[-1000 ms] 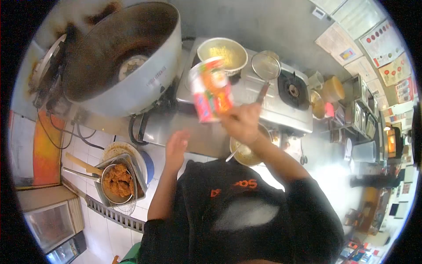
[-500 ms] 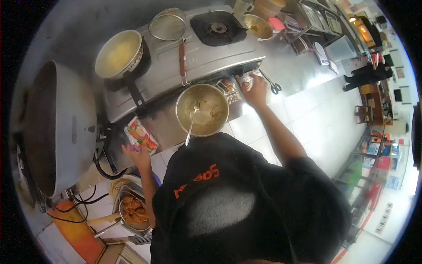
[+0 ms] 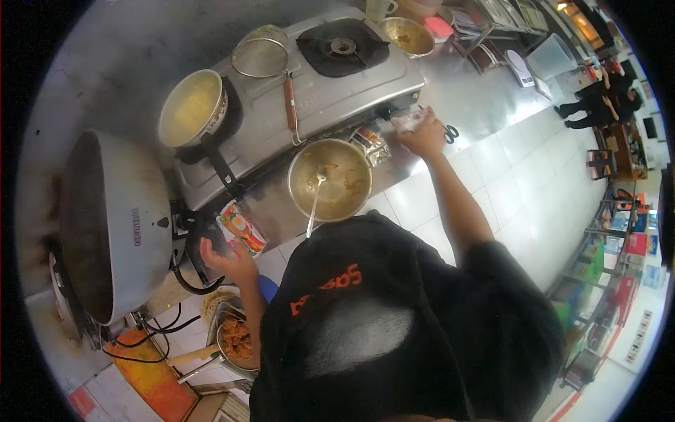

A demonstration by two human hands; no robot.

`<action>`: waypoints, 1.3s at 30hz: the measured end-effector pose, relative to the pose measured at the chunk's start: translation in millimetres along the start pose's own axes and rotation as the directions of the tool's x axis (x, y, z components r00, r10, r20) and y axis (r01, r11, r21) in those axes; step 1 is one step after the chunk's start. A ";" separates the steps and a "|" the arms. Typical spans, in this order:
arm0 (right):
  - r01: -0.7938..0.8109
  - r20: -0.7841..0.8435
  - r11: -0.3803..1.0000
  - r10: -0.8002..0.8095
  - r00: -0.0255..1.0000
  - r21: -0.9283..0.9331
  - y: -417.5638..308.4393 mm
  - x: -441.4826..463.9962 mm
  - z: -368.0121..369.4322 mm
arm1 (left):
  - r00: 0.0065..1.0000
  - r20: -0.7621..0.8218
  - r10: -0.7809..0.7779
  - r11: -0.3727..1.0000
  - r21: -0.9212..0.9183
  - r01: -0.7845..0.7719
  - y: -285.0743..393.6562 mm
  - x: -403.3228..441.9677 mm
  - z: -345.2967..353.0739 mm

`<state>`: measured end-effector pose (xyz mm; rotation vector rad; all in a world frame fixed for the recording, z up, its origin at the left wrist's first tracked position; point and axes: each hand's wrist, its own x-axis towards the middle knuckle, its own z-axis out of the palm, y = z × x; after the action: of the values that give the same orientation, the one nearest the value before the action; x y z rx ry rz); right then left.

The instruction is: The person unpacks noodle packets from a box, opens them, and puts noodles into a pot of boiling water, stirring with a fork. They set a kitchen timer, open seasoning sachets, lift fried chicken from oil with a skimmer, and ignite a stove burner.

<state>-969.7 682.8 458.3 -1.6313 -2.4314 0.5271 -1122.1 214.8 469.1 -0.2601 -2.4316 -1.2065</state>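
The person's left hand (image 3: 228, 261) is at the front edge of the worktop (image 3: 278, 216), its grip spread, just beside a colourful food packet (image 3: 241, 226). That packet lies left of a metal bowl (image 3: 343, 176), which is also at the front edge, with a fork (image 3: 316, 200) leaning inside.

The right hand (image 3: 424, 137) reaches to a clear plastic bag (image 3: 406, 124) near the front right corner of the stove (image 3: 267, 116); its fingers lie over the bag, but at this angle I cannot tell whether the grip pinches it. Small sachets (image 3: 370, 145) lie between bowl and bag, and scissors (image 3: 452, 132) are just right of the hand.

On the stove, a pot (image 3: 190, 112) with pale yellow food stands at the left and a strainer (image 3: 260, 56) lies between it and the right burner (image 3: 342, 46).
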 end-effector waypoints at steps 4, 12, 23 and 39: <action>-0.108 0.350 0.563 -0.341 0.872 0.819 -7.0 -52.1 -51.4 | 0.898 0.079 0.433 0.901 -0.038 -0.432 28.2 6.7 -15.8; -0.412 0.481 0.400 -0.870 0.110 0.818 -142.8 -168.0 -107.6 | 0.691 0.505 0.518 0.823 -0.516 -0.240 182.0 35.6 -15.1; 0.778 -0.291 -0.079 -0.947 0.138 0.623 -166.4 -183.9 -132.6 | 0.886 0.202 0.417 0.762 -0.609 -0.219 144.3 18.0 -11.8; 0.558 -0.357 -0.157 -0.895 0.268 0.815 -172.2 -178.8 -134.9 | 0.482 0.295 0.825 0.542 -0.652 -0.530 195.3 52.4 -54.0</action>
<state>-1004.0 486.2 658.4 0.5398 -2.0189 1.4889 -1087.5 289.8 661.4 -1.8623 -1.9263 -1.3867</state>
